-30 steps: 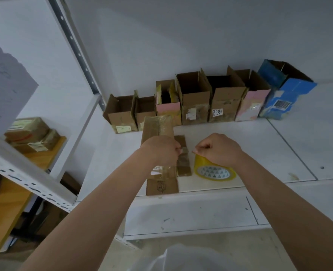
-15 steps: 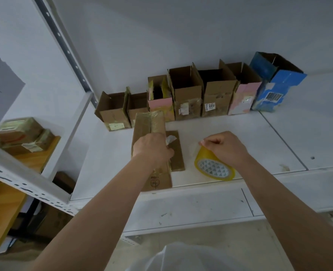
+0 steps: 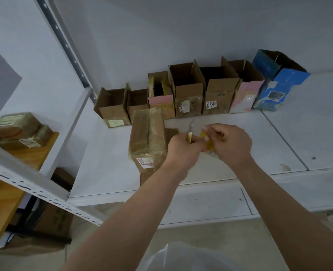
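On the white worktop (image 3: 269,143) lay a tape-wrapped brown cardboard parcel (image 3: 148,137), its near end hidden behind the left hand (image 3: 181,149). The right hand (image 3: 232,145) covered most of a yellow tape roll (image 3: 209,148), its fingers (image 3: 210,130) pinching it. The left fingers clamped a small pale-handled knife (image 3: 190,132), blade up.

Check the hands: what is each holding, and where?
The left hand grips a small knife by its handle, blade up. The right hand holds the yellow tape roll by its rim; exact hold hidden.
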`<control>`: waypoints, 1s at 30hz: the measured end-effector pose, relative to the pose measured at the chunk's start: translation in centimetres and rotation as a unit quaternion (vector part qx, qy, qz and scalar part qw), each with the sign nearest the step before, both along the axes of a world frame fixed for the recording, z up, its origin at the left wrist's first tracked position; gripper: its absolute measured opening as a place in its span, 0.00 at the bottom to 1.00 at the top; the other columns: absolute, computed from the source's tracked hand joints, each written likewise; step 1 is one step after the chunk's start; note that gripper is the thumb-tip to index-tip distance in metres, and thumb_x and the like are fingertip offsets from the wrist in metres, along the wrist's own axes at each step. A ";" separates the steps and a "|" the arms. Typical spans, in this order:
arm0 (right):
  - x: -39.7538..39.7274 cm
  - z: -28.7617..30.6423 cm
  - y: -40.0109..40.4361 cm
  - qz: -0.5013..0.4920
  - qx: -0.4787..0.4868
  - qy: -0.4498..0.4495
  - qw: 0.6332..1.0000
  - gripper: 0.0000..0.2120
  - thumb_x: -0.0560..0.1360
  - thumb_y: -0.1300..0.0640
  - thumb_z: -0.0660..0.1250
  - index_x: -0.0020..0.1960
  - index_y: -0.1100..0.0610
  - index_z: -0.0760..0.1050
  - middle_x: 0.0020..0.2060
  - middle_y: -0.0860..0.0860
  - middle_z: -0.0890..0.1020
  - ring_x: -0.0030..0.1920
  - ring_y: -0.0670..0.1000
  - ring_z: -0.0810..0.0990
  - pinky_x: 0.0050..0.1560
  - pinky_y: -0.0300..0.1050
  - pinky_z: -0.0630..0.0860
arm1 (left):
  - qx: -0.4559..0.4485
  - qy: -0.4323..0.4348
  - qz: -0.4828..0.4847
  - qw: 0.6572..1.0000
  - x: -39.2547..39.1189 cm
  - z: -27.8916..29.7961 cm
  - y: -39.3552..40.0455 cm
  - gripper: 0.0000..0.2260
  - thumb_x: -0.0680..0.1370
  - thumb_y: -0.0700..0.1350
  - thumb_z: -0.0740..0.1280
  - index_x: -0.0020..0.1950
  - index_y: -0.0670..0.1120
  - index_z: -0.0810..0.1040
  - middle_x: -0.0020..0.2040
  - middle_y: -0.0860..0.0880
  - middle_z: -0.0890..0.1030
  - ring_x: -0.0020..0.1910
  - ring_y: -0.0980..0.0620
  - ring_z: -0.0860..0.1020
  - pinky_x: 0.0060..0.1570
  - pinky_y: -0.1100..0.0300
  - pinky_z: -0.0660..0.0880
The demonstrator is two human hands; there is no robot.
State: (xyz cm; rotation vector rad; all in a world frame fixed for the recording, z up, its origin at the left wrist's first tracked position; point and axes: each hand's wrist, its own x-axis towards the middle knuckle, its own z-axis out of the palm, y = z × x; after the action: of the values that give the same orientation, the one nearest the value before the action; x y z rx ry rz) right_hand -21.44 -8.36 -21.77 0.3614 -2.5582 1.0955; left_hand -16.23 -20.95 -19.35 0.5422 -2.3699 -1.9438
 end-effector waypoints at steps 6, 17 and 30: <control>-0.4 -1.3 -1.2 -0.036 0.080 0.065 0.994 0.14 0.78 0.47 0.64 0.62 0.48 0.77 0.39 0.46 0.83 0.38 0.53 0.80 0.37 0.40 0.63 | -0.053 -0.029 -0.062 0.996 1.3 1.8 -2.7 0.07 0.76 0.49 0.71 0.46 0.46 0.84 0.36 0.53 0.83 0.27 0.59 0.71 0.24 0.68 0.68; 0.3 -6.2 -2.1 0.003 0.252 -0.112 0.961 0.20 0.77 0.54 0.65 0.66 0.58 0.67 0.55 0.57 0.79 0.58 0.60 0.76 0.60 0.50 0.67 | -0.347 -0.140 0.164 0.913 4.9 -6.4 -18.7 0.15 0.81 0.54 0.58 0.52 0.43 0.74 0.48 0.42 0.79 0.46 0.40 0.77 0.44 0.51 0.71; 1.6 -1.1 -9.2 0.273 0.062 0.028 0.960 0.15 0.74 0.51 0.69 0.58 0.55 0.82 0.41 0.53 0.71 0.43 0.52 0.72 0.40 0.46 0.71 | -0.284 0.249 -0.063 0.924 3.8 -2.9 -14.8 0.09 0.72 0.54 0.72 0.46 0.51 0.86 0.44 0.58 0.82 0.51 0.57 0.76 0.54 0.59 0.73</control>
State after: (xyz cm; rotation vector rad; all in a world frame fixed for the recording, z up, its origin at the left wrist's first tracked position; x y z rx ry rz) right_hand -19.85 -17.61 -22.91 1.1665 -2.5447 1.0672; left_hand -12.45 -35.71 -22.29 -0.1301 -2.4646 -1.1227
